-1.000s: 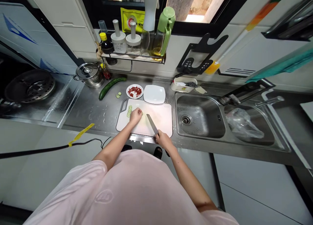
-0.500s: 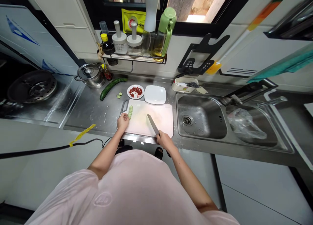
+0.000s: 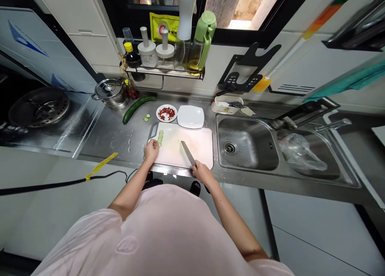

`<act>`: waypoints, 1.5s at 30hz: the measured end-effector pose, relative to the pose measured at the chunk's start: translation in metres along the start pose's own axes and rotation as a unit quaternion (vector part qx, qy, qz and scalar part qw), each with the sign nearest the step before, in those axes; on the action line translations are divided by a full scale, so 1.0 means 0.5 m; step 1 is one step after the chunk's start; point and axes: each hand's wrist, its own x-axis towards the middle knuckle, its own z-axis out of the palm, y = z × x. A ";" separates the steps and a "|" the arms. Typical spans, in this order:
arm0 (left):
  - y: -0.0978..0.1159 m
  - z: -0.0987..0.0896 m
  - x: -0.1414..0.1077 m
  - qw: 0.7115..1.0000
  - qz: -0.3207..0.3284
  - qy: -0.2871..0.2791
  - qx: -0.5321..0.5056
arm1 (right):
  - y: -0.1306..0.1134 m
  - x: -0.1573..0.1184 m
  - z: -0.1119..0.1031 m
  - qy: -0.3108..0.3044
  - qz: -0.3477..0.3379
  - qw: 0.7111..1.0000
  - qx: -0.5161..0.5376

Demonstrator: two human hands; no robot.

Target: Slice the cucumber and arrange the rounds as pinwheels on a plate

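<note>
Stainless steel kitchen counter point(image 3: 104, 138) runs beneath a window, seen from the head of a person in a pale pink shirt point(image 3: 159, 228) standing at it. On the counter lies a white cutting board point(image 3: 186, 142), with a short, overlapping row of cucumber slices point(image 3: 160, 138) near its left end. The person's left hand point(image 3: 151, 150) sits at the board's near left edge, just below that row. Its fingers are curled, but whether they touch or grip a slice cannot be told. The right hand point(image 3: 203, 172) is clenched around the handle of a kitchen knife point(image 3: 188, 153), hiding the handle, and the blade angles up and left over the bare middle of the board.

Just beyond the board are a white square plate point(image 3: 190, 116) and a small round plate point(image 3: 159, 113) of chopped red pieces. Two loose cucumber slices point(image 3: 146, 117) and a whole cucumber point(image 3: 138, 108) lie further left, near a lidded steel pot point(image 3: 112, 93). To the right is a double steel sink point(image 3: 246, 144), with a plastic bag point(image 3: 302, 152) in its right basin. Bottles and jars stand on a wall shelf point(image 3: 164, 71) behind.
</note>
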 end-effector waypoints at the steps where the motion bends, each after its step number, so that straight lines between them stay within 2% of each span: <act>1: -0.001 0.001 0.000 1.000 0.006 0.002 0.002 | 0.000 0.000 0.001 0.000 0.000 1.000 -0.001; 13: 0.002 0.000 -0.001 1.000 0.007 0.012 -0.015 | -0.003 -0.011 -0.006 0.010 0.013 0.999 0.045; 18: 0.004 -0.001 -0.001 1.000 -0.004 0.009 -0.026 | 0.020 -0.006 0.010 0.084 0.019 0.988 0.127; 23: -0.004 0.004 -0.001 0.999 0.006 0.020 -0.030 | 0.068 0.024 0.002 0.167 0.043 0.957 0.233; 26: -0.007 0.007 -0.001 0.999 0.010 0.022 -0.033 | 0.094 0.052 -0.016 0.205 0.078 0.944 0.245; 29: -0.007 0.007 0.000 0.999 0.009 0.019 -0.033 | 0.110 0.078 -0.027 0.207 0.103 0.937 0.261; 33: -0.004 0.005 -0.001 0.999 0.008 0.018 -0.030 | 0.121 0.100 -0.024 0.201 0.098 0.934 0.280; 36: -0.004 0.004 0.000 0.999 0.007 0.015 -0.029 | 0.125 0.108 -0.019 0.200 0.097 0.939 0.260; 40: -0.001 0.002 0.000 0.999 0.005 0.015 -0.031 | 0.126 0.110 -0.022 0.208 0.117 0.957 0.167; 45: 0.029 -0.001 -0.005 0.998 0.025 0.062 0.007 | 0.111 0.095 -0.039 0.174 0.163 0.970 0.045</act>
